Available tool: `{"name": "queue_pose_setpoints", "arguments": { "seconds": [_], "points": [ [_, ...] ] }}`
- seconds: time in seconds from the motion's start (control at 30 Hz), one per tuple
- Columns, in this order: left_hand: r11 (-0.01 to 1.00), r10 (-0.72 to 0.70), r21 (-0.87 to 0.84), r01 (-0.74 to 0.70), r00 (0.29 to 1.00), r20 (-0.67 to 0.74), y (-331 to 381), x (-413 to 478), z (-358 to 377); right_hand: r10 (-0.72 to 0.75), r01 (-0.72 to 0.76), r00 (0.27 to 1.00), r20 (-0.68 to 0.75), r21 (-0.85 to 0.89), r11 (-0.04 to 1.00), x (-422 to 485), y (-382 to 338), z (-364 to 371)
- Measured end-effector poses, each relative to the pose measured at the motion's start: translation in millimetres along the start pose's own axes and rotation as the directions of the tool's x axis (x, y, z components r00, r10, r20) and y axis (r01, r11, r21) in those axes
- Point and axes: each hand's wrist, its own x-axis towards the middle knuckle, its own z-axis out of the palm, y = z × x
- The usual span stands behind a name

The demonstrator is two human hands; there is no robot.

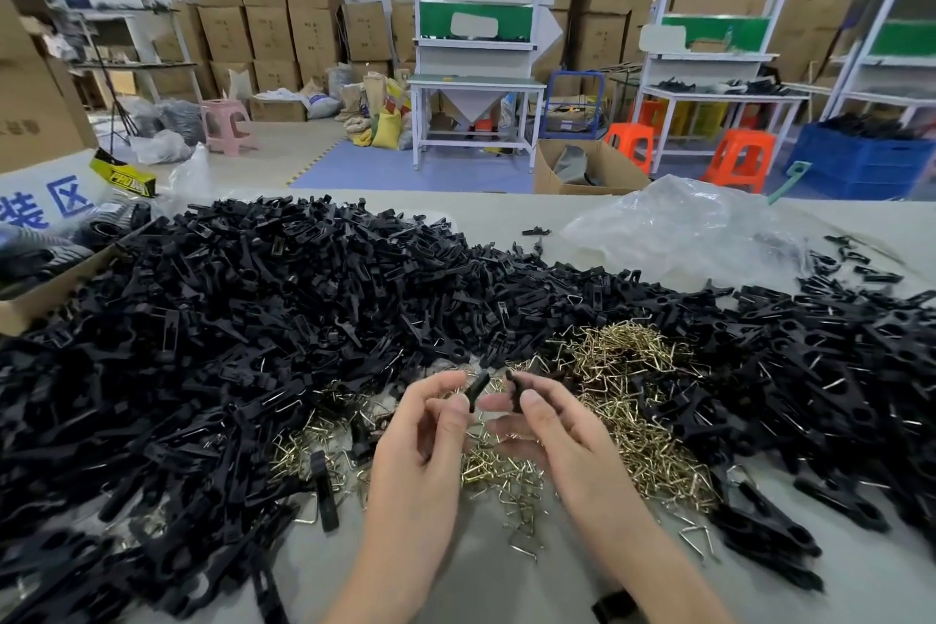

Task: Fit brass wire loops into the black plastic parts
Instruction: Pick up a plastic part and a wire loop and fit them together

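- A black plastic part is being pinched between the thumb and fingertips of the left hand, and a second black piece is being pinched in the same way by the right hand.
- The hands are being held close together over the table. The two pieces are just apart, with their free ends pointing toward twelve o'clock.
- No wire is being plainly shown in either hand, and whether one is tucked behind the fingers cannot be told.
- The brass wire loops are lying heaped directly under the hands and spreading toward two o'clock. The heap of loose black parts is being banked around them from nine o'clock to three o'clock.
- By judgement, the two pieces are being lined up face to face before a loop is fitted.
- The step is likely being helped if each piece is being gripped low. That way the end where the wire seats is being left uncovered.
- The loops look tangled, so a single one is best being teased free, not dragged out in a clump.
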Motion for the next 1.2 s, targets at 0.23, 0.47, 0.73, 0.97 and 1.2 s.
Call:
{"name": "queue_pose_setpoints", "arguments": {
  "seconds": [0.23, 0.47, 0.73, 0.97, 1.2],
  "points": [
    [1.000, -0.018, -0.021, 0.018, 1.000, 0.008, -9, 0, 2, 0.110, -0.096, 0.992, -0.061, 0.192, 0.977, 2, 4, 10],
    [0.999, 0.019, 0.047, -0.020, 0.999, 0.026, -7, -6, 2, 0.117, -0.111, 0.989, -0.091, 0.072, 0.991, 1, 2, 9],
    [0.969, 0.129, 0.199, -0.149, 0.986, 0.110, -9, -3, 0, 0.101, -0.084, 0.986, -0.135, 0.126, 0.988, 3, -1, 5],
    [0.957, 0.182, 0.218, -0.189, 0.982, 0.054, -7, -1, -8, 0.071, -0.068, 0.996, -0.048, 0.064, 0.996, -4, -3, 7],
    [0.964, 0.104, 0.230, -0.137, 0.983, 0.148, -6, -4, -10, 0.058, -0.058, 0.998, -0.020, 0.013, 0.998, -5, -1, 8]
  ]
}}
